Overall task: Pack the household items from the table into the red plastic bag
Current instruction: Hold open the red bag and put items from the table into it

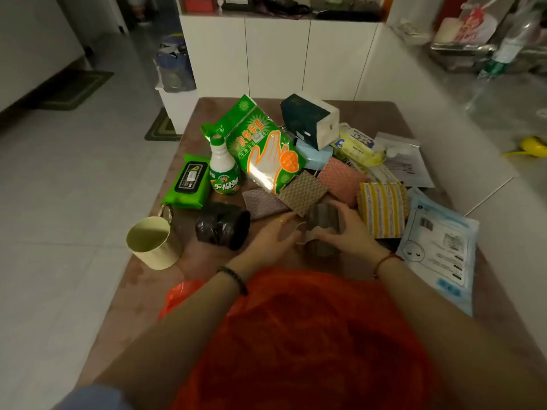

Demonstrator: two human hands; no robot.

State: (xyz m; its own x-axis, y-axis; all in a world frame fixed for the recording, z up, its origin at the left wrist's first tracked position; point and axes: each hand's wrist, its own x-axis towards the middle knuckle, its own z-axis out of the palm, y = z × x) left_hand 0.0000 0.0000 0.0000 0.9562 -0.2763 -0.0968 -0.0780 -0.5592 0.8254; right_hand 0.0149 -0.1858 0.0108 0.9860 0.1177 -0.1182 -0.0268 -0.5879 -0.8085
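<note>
The red plastic bag (310,335) lies spread on the near part of the brown table (370,113), under my forearms. Beyond it, both hands close around a grey roll of bags (324,220): my left hand (272,238) grips its left side and my right hand (349,232) curls round its right side. A black roll (222,226) lies to the left. Behind are a spray bottle (223,170), a green wipes pack (189,182), a green glove packet (263,146), several scouring cloths (303,192) and a tissue pack (310,119).
A cream cup (152,242) stands at the table's left edge. A pale blue mask packet (438,247) and a striped cloth pack (383,208) lie on the right, beside a white wall. White cabinets stand behind the table; tiled floor is on the left.
</note>
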